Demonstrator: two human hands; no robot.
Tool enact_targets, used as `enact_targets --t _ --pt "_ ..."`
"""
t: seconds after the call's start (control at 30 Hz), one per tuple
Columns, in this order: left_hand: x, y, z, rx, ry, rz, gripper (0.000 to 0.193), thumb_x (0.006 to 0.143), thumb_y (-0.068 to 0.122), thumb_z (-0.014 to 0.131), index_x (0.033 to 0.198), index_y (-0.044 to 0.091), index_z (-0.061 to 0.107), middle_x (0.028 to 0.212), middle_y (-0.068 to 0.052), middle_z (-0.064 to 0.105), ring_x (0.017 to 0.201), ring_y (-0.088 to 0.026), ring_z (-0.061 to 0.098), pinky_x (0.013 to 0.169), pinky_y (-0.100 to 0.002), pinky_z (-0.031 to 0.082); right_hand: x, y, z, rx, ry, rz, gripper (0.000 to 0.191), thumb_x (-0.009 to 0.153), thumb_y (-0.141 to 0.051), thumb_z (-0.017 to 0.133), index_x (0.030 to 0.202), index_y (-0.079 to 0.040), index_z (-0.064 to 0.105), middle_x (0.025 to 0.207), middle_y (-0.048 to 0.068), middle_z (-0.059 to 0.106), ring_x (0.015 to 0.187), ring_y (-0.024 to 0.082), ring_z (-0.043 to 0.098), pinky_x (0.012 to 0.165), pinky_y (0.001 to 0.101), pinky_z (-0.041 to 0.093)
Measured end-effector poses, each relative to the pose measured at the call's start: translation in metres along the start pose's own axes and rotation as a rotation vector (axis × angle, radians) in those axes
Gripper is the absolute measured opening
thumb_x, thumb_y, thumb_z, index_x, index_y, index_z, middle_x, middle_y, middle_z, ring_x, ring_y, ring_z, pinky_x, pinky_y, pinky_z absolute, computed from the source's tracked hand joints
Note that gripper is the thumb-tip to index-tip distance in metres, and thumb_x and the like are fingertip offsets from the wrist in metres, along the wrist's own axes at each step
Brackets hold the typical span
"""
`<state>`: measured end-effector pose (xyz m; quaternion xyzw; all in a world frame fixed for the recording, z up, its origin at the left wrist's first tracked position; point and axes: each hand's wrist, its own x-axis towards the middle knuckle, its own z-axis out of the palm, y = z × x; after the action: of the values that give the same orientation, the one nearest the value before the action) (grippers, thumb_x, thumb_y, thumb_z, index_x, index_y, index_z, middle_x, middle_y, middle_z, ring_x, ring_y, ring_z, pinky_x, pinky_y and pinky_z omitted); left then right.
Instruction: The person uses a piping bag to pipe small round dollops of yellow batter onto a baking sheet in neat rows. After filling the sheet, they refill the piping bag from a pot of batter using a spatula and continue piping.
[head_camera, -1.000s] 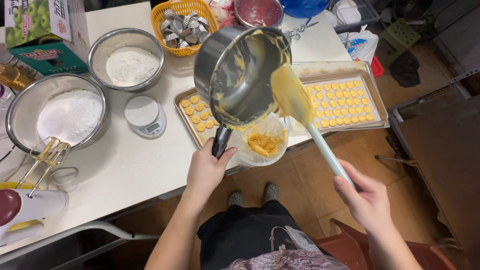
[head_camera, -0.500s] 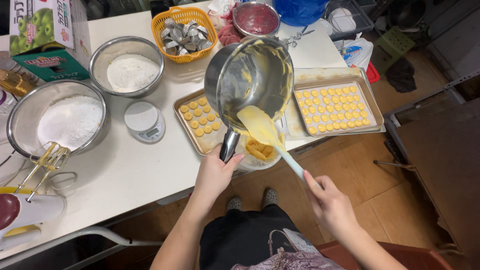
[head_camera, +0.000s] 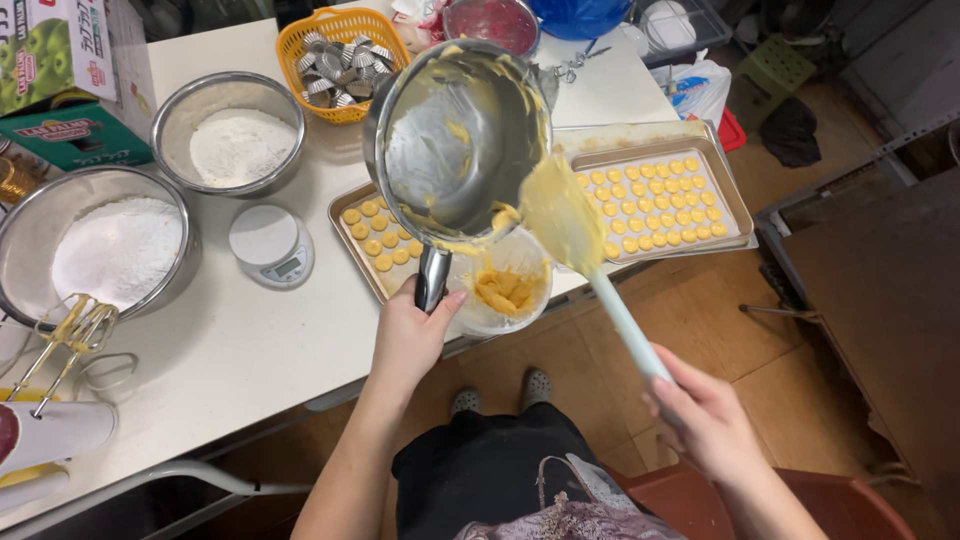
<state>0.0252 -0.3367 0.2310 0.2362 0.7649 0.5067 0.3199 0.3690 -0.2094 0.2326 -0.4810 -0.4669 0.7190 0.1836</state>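
- The left hand (head_camera: 408, 335) is closed around the dark handle of a steel saucepan (head_camera: 455, 140) smeared inside with yellow batter, tilting it mouth-down just over the desk's near edge.
- The right hand (head_camera: 705, 420), out past that edge, grips the pale handle of a batter-coated spatula (head_camera: 570, 220), whose blade touches the saucepan's lower rim.
- Directly under the rim stands a small clear plastic cup (head_camera: 500, 290) with yellow batter in it.
- Behind the pan, two metal baking trays (head_camera: 735, 195) lie along the near edge, lined with small yellow rounds.
- A round white kitchen scale (head_camera: 270, 245) sits left of the trays.
- Two steel bowls of white flour (head_camera: 115, 250) stand toward the left edge.
- An orange basket of metal moulds (head_camera: 340, 50) sits at the far edge.
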Motion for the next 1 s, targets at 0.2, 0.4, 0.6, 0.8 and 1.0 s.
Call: enact_targets --t 0.2,0.4,0.6,0.8,1.0 --pt "-0.009 -0.004 0.005 0.107 0.021 0.152 0.033 0.086 0.032 0.078 0.088 0.001 0.066 0.06 -0.011 0.062 0.054 -0.021 0.056 0.055 -0.035 0.049 0.027 -0.01 0.003 -0.207 0.047 -0.183 0.047 0.099 -0.023 0.06 0.142 -0.004 0.063 0.071 -0.003 0.054 0.048 0.006 0.042 0.04 0.0233 0.03" --pt "-0.011 0.0 -0.003 0.454 0.052 0.199 0.042 0.088 0.044 0.075 0.101 0.005 0.067 0.067 -0.018 0.069 0.063 -0.037 0.068 0.056 -0.045 0.052 0.008 -0.078 0.009 -1.106 0.229 -0.417 0.041 0.096 -0.027 0.063 0.134 -0.011 0.065 0.064 0.01 0.07 0.054 0.02 0.068 0.055 0.0356 0.054" --pt "-0.011 0.005 -0.012 0.718 0.021 0.272 0.041 0.09 0.049 0.07 0.107 0.011 0.067 0.069 -0.015 0.071 0.066 -0.039 0.07 0.057 -0.049 0.054 0.02 -0.112 0.029 -1.548 0.147 -0.399 0.034 0.102 -0.03 0.062 0.133 -0.016 0.065 0.071 0.02 0.071 0.066 0.038 0.069 0.064 0.0472 0.052" --pt "-0.013 0.0 -0.007 0.661 0.025 0.361 0.045 0.087 0.048 0.073 0.109 0.01 0.067 0.071 -0.015 0.072 0.066 -0.04 0.07 0.055 -0.049 0.054 0.033 -0.078 0.017 -1.027 -0.113 -0.228 0.046 0.095 -0.03 0.061 0.138 -0.013 0.065 0.06 0.005 0.061 0.052 0.014 0.049 0.045 0.033 0.043" --pt "-0.008 -0.009 -0.004 0.562 0.027 0.331 0.046 0.086 0.046 0.075 0.11 0.007 0.067 0.071 -0.017 0.072 0.068 -0.04 0.07 0.055 -0.049 0.054 0.036 -0.042 0.022 -0.429 -0.238 0.197 0.048 0.097 -0.027 0.06 0.142 -0.014 0.064 0.06 -0.001 0.05 0.048 0.007 0.042 0.041 0.0241 0.034"
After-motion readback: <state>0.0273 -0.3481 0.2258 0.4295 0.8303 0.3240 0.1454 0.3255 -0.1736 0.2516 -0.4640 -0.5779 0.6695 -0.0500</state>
